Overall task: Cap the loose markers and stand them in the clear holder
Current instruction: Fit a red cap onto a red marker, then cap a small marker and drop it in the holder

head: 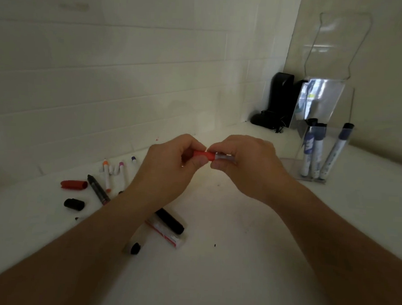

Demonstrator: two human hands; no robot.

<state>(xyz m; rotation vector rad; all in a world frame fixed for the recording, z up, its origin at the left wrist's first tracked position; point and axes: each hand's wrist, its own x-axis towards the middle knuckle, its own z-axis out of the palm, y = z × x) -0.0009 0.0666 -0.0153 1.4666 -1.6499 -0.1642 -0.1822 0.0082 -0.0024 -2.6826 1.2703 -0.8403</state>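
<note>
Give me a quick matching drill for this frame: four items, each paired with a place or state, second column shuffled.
Items:
1. red cap
2. black cap
3. blue-capped markers
4. orange-tipped marker

Places or states:
A. standing in the clear holder
B. pinched between the left hand and right hand
C. lying uncapped on the counter, near the wall
D. lying loose by itself on the counter, far left

Pairs: 1-B, 2-D, 3-A, 4-C

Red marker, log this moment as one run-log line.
left hand: holds red cap | right hand: holds marker | clear holder: three markers
</note>
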